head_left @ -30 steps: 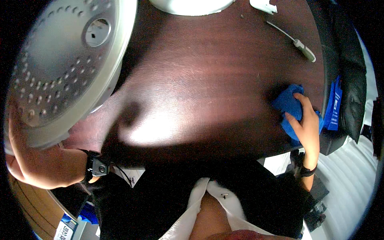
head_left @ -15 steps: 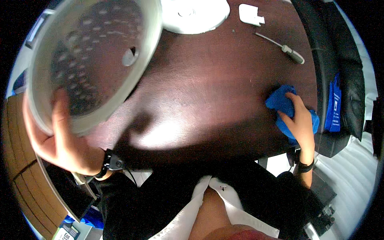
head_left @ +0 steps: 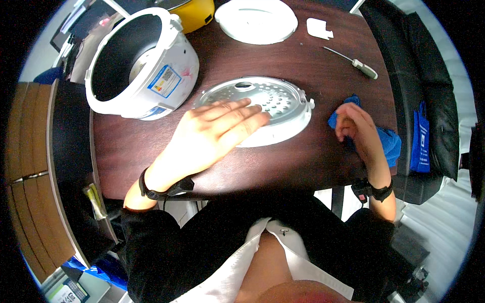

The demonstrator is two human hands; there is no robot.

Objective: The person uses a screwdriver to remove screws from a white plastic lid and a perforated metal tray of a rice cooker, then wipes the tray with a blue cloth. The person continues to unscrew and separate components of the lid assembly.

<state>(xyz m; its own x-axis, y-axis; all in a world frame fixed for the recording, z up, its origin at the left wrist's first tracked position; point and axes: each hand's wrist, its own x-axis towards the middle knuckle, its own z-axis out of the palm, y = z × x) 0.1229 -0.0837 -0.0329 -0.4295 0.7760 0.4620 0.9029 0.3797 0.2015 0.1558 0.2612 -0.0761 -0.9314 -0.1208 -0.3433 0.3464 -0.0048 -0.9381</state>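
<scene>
A round rice cooker lid (head_left: pixel 292 113) lies on the table with its dimpled metal inner face up. My left hand (head_left: pixel 212 129) rests palm down across its near left part, fingers stretched out, hiding some of the rim. At the right, a crumpled blue cloth (head_left: pixel 389 147) lies near the table edge. My right hand (head_left: pixel 359 129) is over this cloth, its fingers loosely bent and no grip on it visible. The white rice cooker body (head_left: pixel 177 83) stands left of the lid, its dark inside showing.
Beyond the lid are a white oval cover (head_left: pixel 257 22), a small white plastic piece (head_left: pixel 318 29) and a screwdriver (head_left: pixel 364 68). Behind the cooker body sits a yellow container (head_left: pixel 194 15). A black padded seat (head_left: pixel 429 76) borders the table's right side.
The lid, held up by my left hand near the cooker's side, has come down onto the table. My left hand now lies flat on it. My right hand's fingers have curled off the cloth.
</scene>
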